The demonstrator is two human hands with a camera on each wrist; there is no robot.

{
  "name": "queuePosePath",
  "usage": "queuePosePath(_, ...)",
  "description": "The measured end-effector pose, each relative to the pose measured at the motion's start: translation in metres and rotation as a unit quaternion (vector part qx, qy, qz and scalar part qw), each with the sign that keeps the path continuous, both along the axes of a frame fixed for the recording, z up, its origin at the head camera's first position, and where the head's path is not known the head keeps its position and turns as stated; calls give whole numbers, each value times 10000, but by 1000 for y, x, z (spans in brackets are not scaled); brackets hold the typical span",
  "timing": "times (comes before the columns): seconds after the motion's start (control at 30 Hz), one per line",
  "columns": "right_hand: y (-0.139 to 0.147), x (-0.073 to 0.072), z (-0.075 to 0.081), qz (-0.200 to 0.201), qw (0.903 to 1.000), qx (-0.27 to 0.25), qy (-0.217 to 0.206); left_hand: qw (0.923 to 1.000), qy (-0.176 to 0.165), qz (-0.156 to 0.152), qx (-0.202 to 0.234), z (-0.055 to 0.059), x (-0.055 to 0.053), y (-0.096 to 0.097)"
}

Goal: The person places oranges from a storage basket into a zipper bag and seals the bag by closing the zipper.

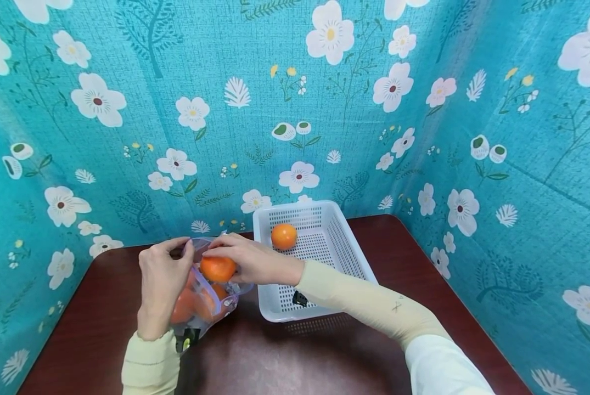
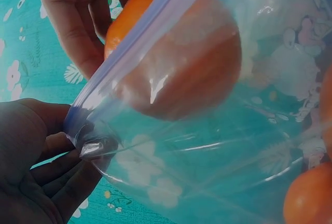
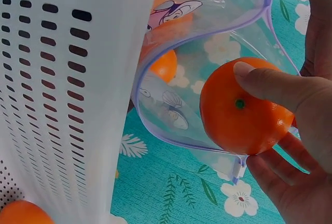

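Observation:
A clear zip bag (image 1: pixel 203 302) with a purple zip edge stands at the left of the table, several oranges (image 2: pixel 308 198) inside it. My left hand (image 1: pixel 163 280) pinches the bag's rim between thumb and fingers at one end of its mouth. In my right hand (image 1: pixel 255 260) is an orange (image 3: pixel 241 107) with a green stem spot, gripped by thumb and fingers right at the bag's mouth. Through the left wrist view, part of that orange shows behind the clear plastic, below the purple edge.
Right of the bag stands a white perforated basket (image 1: pixel 356 247), with another orange (image 1: pixel 284 236) at its back left and a small black object (image 1: pixel 299 299) near its front. The dark red table (image 1: pixel 255 356) meets a teal floral cloth (image 1: pixel 245 137) behind.

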State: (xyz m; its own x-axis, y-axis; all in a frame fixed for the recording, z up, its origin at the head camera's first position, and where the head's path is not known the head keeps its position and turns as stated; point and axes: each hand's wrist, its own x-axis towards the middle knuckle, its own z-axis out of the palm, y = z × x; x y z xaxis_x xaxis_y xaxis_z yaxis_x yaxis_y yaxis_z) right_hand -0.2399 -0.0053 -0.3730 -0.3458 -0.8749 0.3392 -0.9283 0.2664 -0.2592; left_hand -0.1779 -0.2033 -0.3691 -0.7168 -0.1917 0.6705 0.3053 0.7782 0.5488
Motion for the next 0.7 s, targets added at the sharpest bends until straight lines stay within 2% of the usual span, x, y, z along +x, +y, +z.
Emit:
queuePosePath(0.4,-8,-3,-5,-63,9994,290,192,10000,56,25,-32,0,-1,-2)
queuePosePath(0.7,-14,-3,-8,-114,9985,508,149,10000,11,19,-42,1,-1,-1)
